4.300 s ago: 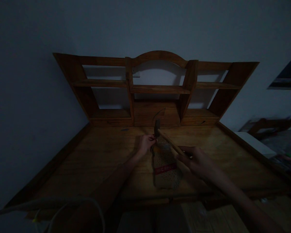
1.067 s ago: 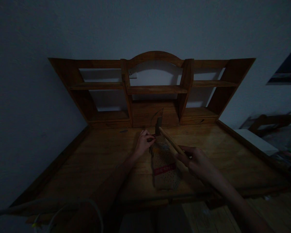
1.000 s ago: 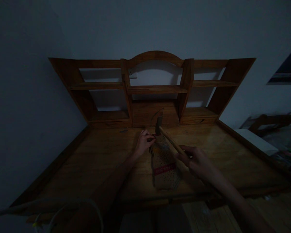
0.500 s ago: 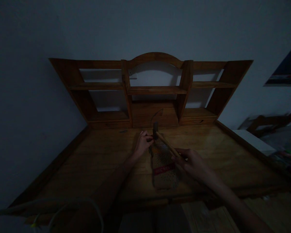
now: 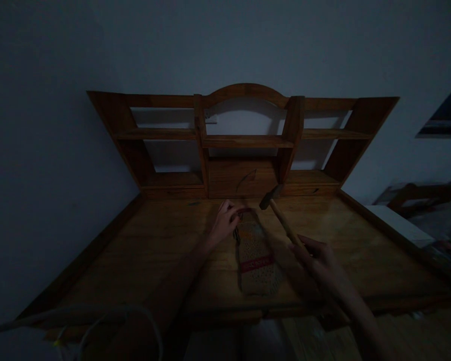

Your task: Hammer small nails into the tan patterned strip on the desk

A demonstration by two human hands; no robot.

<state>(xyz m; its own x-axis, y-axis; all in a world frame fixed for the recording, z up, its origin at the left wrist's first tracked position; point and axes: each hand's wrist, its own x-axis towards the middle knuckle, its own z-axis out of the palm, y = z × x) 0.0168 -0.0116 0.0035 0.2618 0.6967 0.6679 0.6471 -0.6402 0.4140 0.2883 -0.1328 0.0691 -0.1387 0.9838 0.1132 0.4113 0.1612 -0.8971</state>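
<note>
My right hand (image 5: pixel 319 258) is wrapped round the wooden handle of a hammer (image 5: pixel 285 220). The hammer's dark head is raised to the right of the far end of a tan speckled pouch (image 5: pixel 256 245) with a red lettered band. This pouch lies flat on the wooden desk (image 5: pixel 165 245). At its far left corner my left hand (image 5: pixel 223 224) is closed in a pinch by the reddish top edge. Whatever sits between those fingertips is too small and dark to make out. A dark strap or clip (image 5: pixel 236 235) hangs along the pouch's left side.
A wooden shelf unit (image 5: pixel 244 143) stands along the desk's back edge, against the wall. Raised side rails (image 5: pixel 108 230) border the desk. To the right are a white surface (image 5: pixel 398 225) and a wooden chair back (image 5: pixel 428 193). A pale cable (image 5: pixel 135 308) loops at lower left.
The hammer has lifted away from my left fingertips and swung to the right, and my right hand has moved right with it. My left hand stays at the pouch's top. The view has shifted slightly.
</note>
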